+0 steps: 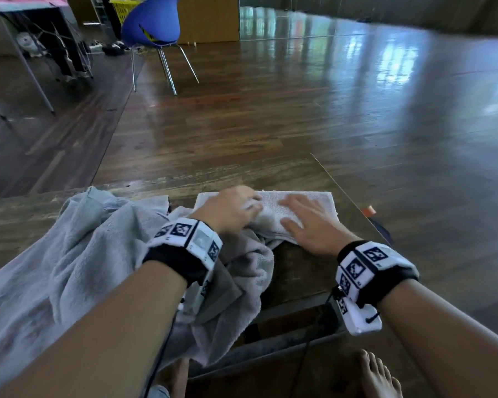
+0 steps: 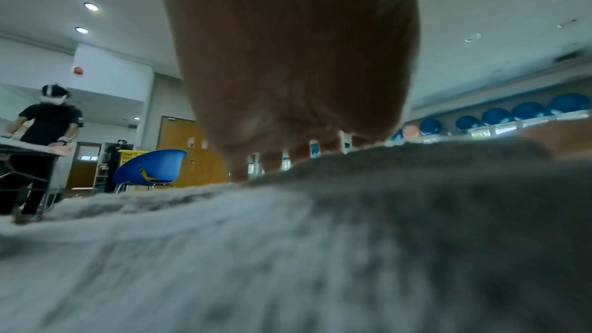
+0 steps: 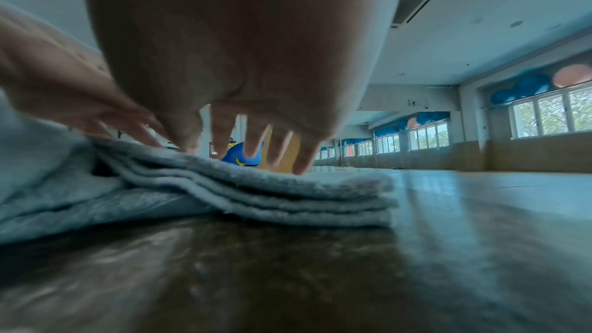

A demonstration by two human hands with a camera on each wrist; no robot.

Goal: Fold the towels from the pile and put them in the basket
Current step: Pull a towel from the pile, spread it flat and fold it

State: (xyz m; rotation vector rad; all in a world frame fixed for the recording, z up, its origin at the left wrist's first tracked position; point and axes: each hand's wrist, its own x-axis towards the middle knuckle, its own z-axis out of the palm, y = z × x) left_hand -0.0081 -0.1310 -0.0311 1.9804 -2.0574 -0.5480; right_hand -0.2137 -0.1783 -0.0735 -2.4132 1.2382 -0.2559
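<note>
The towel pile (image 1: 78, 254) lies crumpled on the table's (image 1: 308, 271) left half. My left hand (image 1: 230, 211) rests on the folded towel (image 1: 296, 202), fingers straight and close together. My right hand (image 1: 308, 222) presses flat beside it, fingers (image 3: 304, 153) spread apart. The towel lies stacked in layers near the far right corner.

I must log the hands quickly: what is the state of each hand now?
Left hand: open, fingers pressing the folded white towel.
Right hand: open, flat on the same towel, holding nothing.
</note>
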